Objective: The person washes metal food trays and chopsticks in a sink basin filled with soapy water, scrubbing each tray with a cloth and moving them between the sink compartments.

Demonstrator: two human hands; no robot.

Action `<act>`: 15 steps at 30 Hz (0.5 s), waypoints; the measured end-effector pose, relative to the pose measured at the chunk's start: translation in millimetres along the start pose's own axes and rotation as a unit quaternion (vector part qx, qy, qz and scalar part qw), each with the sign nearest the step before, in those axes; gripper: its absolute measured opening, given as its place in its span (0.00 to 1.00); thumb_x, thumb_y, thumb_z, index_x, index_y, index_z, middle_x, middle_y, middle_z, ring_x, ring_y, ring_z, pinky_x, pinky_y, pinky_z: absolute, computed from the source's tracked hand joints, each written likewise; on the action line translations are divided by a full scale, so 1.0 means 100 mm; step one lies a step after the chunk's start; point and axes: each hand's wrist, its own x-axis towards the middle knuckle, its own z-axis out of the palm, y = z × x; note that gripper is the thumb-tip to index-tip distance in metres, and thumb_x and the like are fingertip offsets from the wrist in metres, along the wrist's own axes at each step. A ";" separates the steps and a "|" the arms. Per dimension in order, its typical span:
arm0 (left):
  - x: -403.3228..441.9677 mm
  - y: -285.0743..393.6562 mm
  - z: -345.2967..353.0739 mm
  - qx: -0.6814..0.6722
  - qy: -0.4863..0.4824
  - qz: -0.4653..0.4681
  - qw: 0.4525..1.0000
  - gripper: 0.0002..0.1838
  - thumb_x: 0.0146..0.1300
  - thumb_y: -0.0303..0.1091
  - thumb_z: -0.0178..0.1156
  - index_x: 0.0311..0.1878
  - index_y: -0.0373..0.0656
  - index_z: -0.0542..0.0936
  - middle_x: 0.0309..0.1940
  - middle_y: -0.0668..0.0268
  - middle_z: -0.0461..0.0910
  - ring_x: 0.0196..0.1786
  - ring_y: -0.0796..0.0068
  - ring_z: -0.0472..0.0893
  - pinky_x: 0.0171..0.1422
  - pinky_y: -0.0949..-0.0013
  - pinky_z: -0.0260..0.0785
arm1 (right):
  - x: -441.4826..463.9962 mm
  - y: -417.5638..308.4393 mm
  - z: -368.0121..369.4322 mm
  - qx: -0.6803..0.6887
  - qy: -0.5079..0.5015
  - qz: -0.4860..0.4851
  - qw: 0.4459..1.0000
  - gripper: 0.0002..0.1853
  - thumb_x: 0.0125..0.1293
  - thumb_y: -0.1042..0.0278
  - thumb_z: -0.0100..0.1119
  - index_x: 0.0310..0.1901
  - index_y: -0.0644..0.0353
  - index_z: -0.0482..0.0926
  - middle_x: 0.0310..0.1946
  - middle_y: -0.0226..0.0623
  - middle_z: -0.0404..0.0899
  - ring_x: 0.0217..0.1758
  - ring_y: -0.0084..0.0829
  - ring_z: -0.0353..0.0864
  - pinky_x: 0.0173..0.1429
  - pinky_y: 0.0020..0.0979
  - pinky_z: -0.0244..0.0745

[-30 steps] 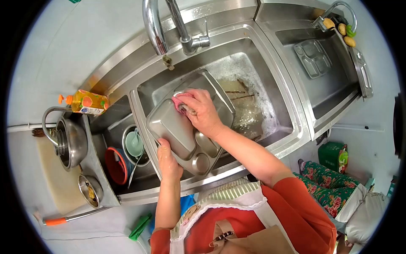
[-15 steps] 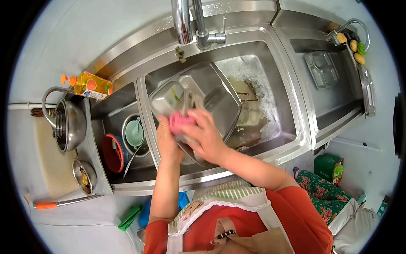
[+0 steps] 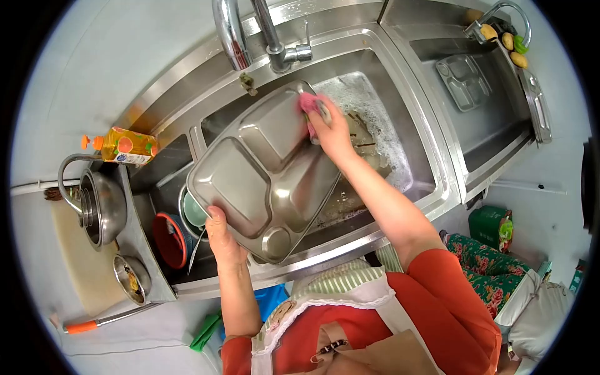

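A steel compartment tray (image 3: 237, 181) is tilted over the middle sink. My left hand (image 3: 226, 240) grips its near left edge, thumb on top and the other fingers hidden underneath. At the tray's far right edge, my right hand (image 3: 331, 131) is closed around a pink scrubbing cloth (image 3: 308, 109) and presses it to the metal. Below the tray, the middle sink (image 3: 409, 150) holds foamy, cloudy water with thin brown sticks (image 3: 364, 144) in it.
A faucet (image 3: 278, 53) rises behind the sink. The left basin holds a red bowl (image 3: 169, 240) and a green bowl (image 3: 195, 211). An orange bottle (image 3: 128, 147) stands on the ledge. Another compartment tray (image 3: 464, 82) lies in the right sink. A person's flowered trouser leg (image 3: 484, 265) shows at right.
The tray has been lifted nearer and turned, so its compartments face up differently. My right hand moved with the pink cloth to the far right edge; my left hand shifted toward the near left edge.
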 end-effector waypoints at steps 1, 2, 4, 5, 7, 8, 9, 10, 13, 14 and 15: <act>0.01 -0.01 -0.02 -0.011 0.015 0.002 1.000 0.36 0.65 0.59 0.55 0.61 0.34 0.69 0.55 0.59 0.75 0.55 0.66 0.77 0.60 0.63 0.69 | -0.19 -0.12 0.01 -0.046 -0.023 -0.066 0.996 0.21 0.57 0.67 0.63 0.54 0.52 0.76 0.54 0.46 0.73 0.62 0.45 0.67 0.66 0.40 0.62; 0.02 -0.05 -0.02 -0.014 0.014 0.007 1.000 0.34 0.66 0.57 0.54 0.62 0.35 0.69 0.55 0.59 0.75 0.55 0.66 0.77 0.60 0.62 0.69 | -0.43 -0.36 0.01 -0.093 -0.045 -0.131 0.986 0.20 0.57 0.67 0.62 0.54 0.52 0.76 0.54 0.46 0.72 0.62 0.44 0.67 0.66 0.40 0.62; 0.02 -0.10 0.05 -0.019 0.031 0.011 0.999 0.34 0.67 0.57 0.54 0.62 0.35 0.69 0.55 0.59 0.75 0.55 0.66 0.77 0.60 0.62 0.69 | -0.77 -0.71 0.04 -0.089 -0.184 -0.212 0.956 0.22 0.55 0.69 0.66 0.53 0.50 0.76 0.55 0.43 0.70 0.62 0.45 0.67 0.66 0.43 0.63; 0.02 -0.12 0.08 -0.023 0.048 0.018 0.998 0.33 0.67 0.56 0.54 0.62 0.35 0.68 0.55 0.59 0.75 0.55 0.66 0.77 0.60 0.62 0.69 | -0.89 -0.68 0.04 -0.138 -0.205 -0.246 0.937 0.23 0.53 0.69 0.66 0.53 0.48 0.76 0.55 0.42 0.70 0.62 0.46 0.66 0.65 0.43 0.63; 0.01 -0.09 0.00 -0.027 0.029 0.011 0.999 0.32 0.68 0.55 0.54 0.62 0.36 0.68 0.55 0.60 0.75 0.55 0.65 0.77 0.61 0.62 0.69 | -0.86 -0.61 0.00 -0.146 -0.173 -0.256 0.940 0.23 0.53 0.71 0.65 0.54 0.48 0.76 0.54 0.43 0.70 0.61 0.47 0.67 0.65 0.43 0.64; -0.01 -0.07 -0.06 -0.032 0.015 0.008 0.999 0.31 0.68 0.54 0.54 0.62 0.36 0.68 0.55 0.60 0.75 0.56 0.65 0.77 0.61 0.62 0.69 | -0.77 -0.53 -0.05 -0.168 -0.137 -0.223 0.950 0.23 0.54 0.71 0.65 0.54 0.50 0.76 0.55 0.44 0.70 0.61 0.48 0.67 0.65 0.43 0.64; -0.05 -0.04 -0.10 -0.030 0.015 0.009 0.999 0.31 0.68 0.54 0.54 0.62 0.36 0.68 0.55 0.60 0.75 0.56 0.65 0.77 0.61 0.62 0.69 | -0.62 -0.39 -0.11 -0.188 -0.102 -0.190 0.958 0.23 0.55 0.71 0.64 0.55 0.52 0.75 0.55 0.46 0.69 0.60 0.48 0.67 0.65 0.42 0.64; -0.07 -0.02 -0.16 -0.034 0.018 0.006 0.999 0.30 0.68 0.53 0.53 0.62 0.37 0.68 0.56 0.60 0.75 0.56 0.65 0.76 0.61 0.62 0.69 | -0.47 -0.13 -0.15 -0.157 -0.045 -0.143 0.976 0.22 0.57 0.71 0.63 0.55 0.55 0.75 0.55 0.47 0.69 0.60 0.48 0.68 0.65 0.42 0.64; -0.14 -0.03 -0.25 -0.044 0.033 0.013 0.998 0.29 0.69 0.52 0.53 0.63 0.38 0.68 0.57 0.60 0.75 0.56 0.64 0.76 0.61 0.62 0.69 | -0.50 0.02 -0.18 -0.129 0.019 -0.080 0.988 0.22 0.59 0.70 0.62 0.56 0.59 0.73 0.54 0.48 0.69 0.59 0.48 0.68 0.64 0.41 0.65; -0.14 -0.02 -0.25 -0.046 0.054 0.026 0.997 0.32 0.68 0.55 0.54 0.63 0.36 0.67 0.57 0.60 0.74 0.57 0.65 0.75 0.62 0.62 0.67 | -0.60 -0.10 -0.19 -0.133 0.026 -0.062 0.989 0.22 0.60 0.70 0.61 0.57 0.60 0.72 0.54 0.48 0.70 0.59 0.48 0.69 0.64 0.40 0.65; -0.14 0.00 -0.24 -0.048 0.074 0.039 0.995 0.35 0.67 0.57 0.54 0.63 0.34 0.66 0.57 0.60 0.73 0.58 0.66 0.74 0.63 0.62 0.66 | -0.81 -0.24 -0.21 -0.149 0.007 -0.120 0.981 0.23 0.60 0.70 0.62 0.58 0.57 0.72 0.54 0.47 0.69 0.59 0.48 0.69 0.63 0.40 0.65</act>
